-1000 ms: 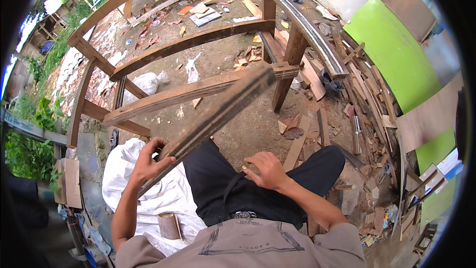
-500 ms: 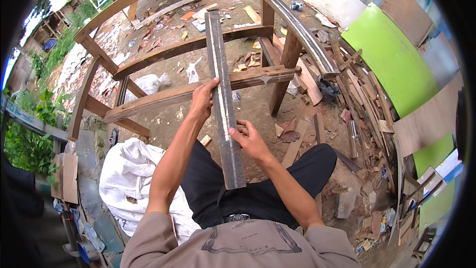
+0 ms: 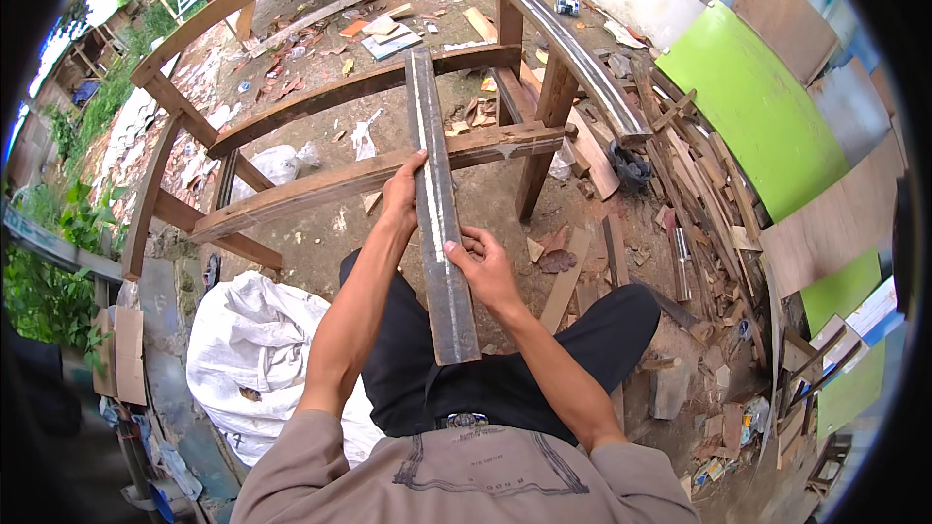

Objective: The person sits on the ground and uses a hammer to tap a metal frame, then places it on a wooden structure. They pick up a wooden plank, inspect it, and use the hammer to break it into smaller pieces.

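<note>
Between my two hands lies a long, narrow wooden board (image 3: 449, 315), dark grey with a whitish stripe along its face. My left hand (image 3: 400, 192) is closed on its left edge near the middle. Lower down, my right hand (image 3: 485, 272) grips the right edge, thumb on the face and fingers partly hidden behind. The board's near end is above my lap; its far end overlaps a brown wooden frame (image 3: 320, 184) standing in front of me. Whether board and frame touch I cannot tell.
At the right, a striped wooden rail (image 3: 582, 58) juts toward me beside scrap wood (image 3: 689, 194) and a leaning green panel (image 3: 757, 107). A white sack (image 3: 252, 359) sits left of my legs. Wood offcuts (image 3: 390, 39) and debris litter the ground.
The board's far end has come lower in the view, and the board looks shorter. Both hands keep their hold. The surroundings have shifted slightly left.
</note>
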Available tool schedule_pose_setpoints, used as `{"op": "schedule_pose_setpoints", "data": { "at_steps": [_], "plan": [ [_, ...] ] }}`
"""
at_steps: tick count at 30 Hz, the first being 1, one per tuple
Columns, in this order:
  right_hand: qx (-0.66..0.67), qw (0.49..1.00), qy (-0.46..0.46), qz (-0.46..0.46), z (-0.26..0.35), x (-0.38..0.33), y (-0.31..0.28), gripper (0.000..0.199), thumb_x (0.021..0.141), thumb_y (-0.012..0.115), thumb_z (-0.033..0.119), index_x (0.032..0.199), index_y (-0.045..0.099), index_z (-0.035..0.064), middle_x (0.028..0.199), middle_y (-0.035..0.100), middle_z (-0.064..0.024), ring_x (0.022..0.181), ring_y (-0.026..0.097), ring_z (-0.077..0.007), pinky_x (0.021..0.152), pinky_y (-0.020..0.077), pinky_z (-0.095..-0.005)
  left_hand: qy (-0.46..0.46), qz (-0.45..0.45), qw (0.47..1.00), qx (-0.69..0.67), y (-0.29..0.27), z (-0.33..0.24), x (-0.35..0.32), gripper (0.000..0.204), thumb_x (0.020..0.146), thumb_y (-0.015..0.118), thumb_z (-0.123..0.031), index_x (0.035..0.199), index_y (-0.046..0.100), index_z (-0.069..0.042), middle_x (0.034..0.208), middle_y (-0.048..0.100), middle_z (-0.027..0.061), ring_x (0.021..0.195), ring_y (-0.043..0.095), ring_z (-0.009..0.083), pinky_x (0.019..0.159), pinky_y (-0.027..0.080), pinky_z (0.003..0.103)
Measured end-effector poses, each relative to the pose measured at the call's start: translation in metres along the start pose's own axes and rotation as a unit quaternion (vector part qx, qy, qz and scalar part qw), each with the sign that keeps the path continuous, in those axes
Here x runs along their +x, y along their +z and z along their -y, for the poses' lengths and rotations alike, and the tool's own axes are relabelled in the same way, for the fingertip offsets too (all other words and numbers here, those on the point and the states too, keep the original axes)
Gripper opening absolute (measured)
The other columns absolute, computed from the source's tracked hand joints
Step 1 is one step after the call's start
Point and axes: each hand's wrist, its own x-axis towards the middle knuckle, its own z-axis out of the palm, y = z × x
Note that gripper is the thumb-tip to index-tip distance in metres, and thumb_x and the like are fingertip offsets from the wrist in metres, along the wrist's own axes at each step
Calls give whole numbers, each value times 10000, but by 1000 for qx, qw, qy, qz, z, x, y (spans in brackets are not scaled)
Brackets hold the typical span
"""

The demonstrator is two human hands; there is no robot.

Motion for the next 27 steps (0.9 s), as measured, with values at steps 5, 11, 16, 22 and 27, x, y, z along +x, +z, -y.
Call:
{"op": "schedule_pose_setpoints", "data": {
  "at_steps": [5,11,16,22,27],
  "plan": [
    [-18,1000,-18,-11,-5,11,4,571,910,713,263,1285,500,-112,999,688,-152,870,674,-155,733,541,-279,-12,24,1000,-5,-11,-1,22,348,933,656,-316,1027,659,19,798,701,123,624,689,221,568,601,374],
    [13,1000,20,2,-10,16,-3,626,916,721,283,1331,455,-104,1118,647,-186,986,644,-180,824,530,-287,-17,15,1000,9,-11,0,25,333,930,649,-335,1019,666,-14,779,703,105,595,679,202,545,591,352],
    [-2,998,41,41,11,11,0,700,918,714,294,1405,365,-68,1136,645,-196,1005,643,-196,844,530,-314,-1,2,1000,23,-11,-2,21,338,928,641,-358,998,657,-28,739,698,108,546,664,205,507,576,339],
    [-4,998,43,36,1,13,6,712,923,693,249,1454,299,-13,1129,646,-180,955,644,-179,806,529,-322,-15,-12,1000,16,-9,-2,23,337,925,647,-351,1002,655,-23,755,703,113,566,670,211,522,581,348],
    [47,996,68,31,5,13,12,702,922,679,211,1456,273,4,1078,643,-149,881,647,-166,737,534,-308,-7,14,1000,-8,-12,0,24,368,915,681,-340,1031,654,8,798,697,121,603,685,220,548,606,382]
  ]
}}
